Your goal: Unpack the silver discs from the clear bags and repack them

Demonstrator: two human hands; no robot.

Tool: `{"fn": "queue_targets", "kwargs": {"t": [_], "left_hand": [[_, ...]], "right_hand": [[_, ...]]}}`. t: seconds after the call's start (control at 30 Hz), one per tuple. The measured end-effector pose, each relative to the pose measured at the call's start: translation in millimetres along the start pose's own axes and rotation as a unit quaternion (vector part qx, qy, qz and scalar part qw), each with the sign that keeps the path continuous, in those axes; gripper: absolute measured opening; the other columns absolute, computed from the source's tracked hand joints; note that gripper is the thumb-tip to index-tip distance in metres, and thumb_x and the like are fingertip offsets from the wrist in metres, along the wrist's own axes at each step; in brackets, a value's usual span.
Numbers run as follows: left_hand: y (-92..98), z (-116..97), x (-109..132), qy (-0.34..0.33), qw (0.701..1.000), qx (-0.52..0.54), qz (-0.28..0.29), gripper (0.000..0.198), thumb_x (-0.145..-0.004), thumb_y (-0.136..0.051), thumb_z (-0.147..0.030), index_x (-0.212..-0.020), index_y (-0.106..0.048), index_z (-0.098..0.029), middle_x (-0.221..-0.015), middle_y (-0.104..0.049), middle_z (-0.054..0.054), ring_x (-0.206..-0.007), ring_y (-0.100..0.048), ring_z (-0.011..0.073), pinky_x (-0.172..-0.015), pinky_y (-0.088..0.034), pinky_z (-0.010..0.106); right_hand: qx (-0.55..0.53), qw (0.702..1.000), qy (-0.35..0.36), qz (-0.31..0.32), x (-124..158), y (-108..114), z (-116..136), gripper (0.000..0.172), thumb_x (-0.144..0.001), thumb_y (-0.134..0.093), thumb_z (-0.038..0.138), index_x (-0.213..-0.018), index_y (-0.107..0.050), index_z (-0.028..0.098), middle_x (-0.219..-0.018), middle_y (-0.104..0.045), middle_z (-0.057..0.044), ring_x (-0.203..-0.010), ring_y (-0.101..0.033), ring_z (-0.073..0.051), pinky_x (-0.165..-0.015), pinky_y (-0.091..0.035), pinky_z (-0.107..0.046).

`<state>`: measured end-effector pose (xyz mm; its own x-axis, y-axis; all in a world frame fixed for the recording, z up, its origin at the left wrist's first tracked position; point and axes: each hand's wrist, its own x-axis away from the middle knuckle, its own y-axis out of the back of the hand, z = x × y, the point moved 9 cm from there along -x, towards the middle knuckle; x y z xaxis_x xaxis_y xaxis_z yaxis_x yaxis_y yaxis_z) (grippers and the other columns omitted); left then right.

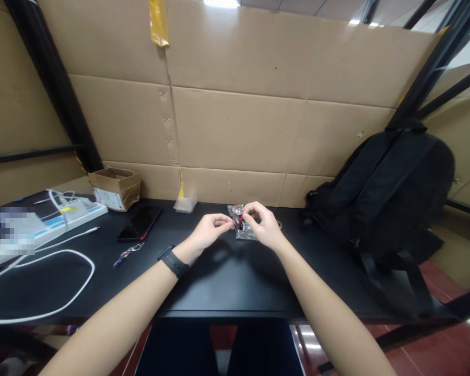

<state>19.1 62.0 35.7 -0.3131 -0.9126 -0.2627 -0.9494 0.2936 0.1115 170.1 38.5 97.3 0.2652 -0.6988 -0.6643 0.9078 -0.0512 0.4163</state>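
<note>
Where the fingertips of the left hand [212, 230] and right hand [265, 225] nearly meet, head view: clear plastic bag [244, 235] on the black surface [227, 292], straight ahead of the person. Small dark item [237, 223] shows between the fingertips, over the bag's left part; its long axis too small to read. Right hand nearer the bag, hiding its right part; thumb and forefinger pinch a small red piece [241, 219]. Left thumb and forefinger drawn together at the dark item's left edge; whether gripping it, cannot tell. Black smartphone [140, 224] and keyring [128, 254] lie well left; black backpack [399, 188] right.
</note>
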Motion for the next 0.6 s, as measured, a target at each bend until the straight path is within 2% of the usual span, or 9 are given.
{"fn": "queue_targets", "kwargs": {"t": [0.17, 0.4, 0.6], "left_hand": [[3.2, 0, 1, 0.015, 0.999, 0.024, -0.021, 0.029, -0.076, -0.078, -0.041, -0.09, -0.073, -0.016, -0.096, -0.077, 0.01, -0.087, -0.069, 0.0211, -0.076, -0.052, 0.029], [1.1, 10, -2, 0.011, 1.0, 0.013, -0.007, 0.034, -0.076, -0.078, -0.045, -0.091, -0.073, -0.015, -0.095, -0.077, 0.01, -0.088, -0.07, 0.0224, -0.077, -0.053, 0.031], [3.2, 13, -4, 0.003, 1.0, 0.004, -0.024, 0.032, -0.077, -0.077, -0.044, -0.09, -0.074, -0.015, -0.092, -0.077, 0.009, -0.086, -0.071, 0.0211, -0.079, -0.053, 0.03]], "right_hand": [[-0.01, 0.999, -0.031, 0.031, 3, -9, -9, 0.014, -0.094, -0.057, 0.033, -0.093, -0.06, 0.019, -0.106, -0.066, -0.008, -0.088, -0.067, -0.018, -0.076, -0.055, -0.03], [-0.095, 0.989, -0.098, 0.051, 6, -19, -19, 0.022, -0.092, -0.059, 0.041, -0.093, -0.057, 0.02, -0.115, -0.064, -0.008, -0.084, -0.071, -0.018, -0.071, -0.062, -0.032], [-0.174, 0.971, -0.15, 0.063, 10, -26, -23, 0.025, -0.088, -0.064, 0.045, -0.092, -0.057, 0.021, -0.126, -0.06, -0.008, -0.097, -0.071, -0.021, -0.073, -0.066, -0.036]]}}
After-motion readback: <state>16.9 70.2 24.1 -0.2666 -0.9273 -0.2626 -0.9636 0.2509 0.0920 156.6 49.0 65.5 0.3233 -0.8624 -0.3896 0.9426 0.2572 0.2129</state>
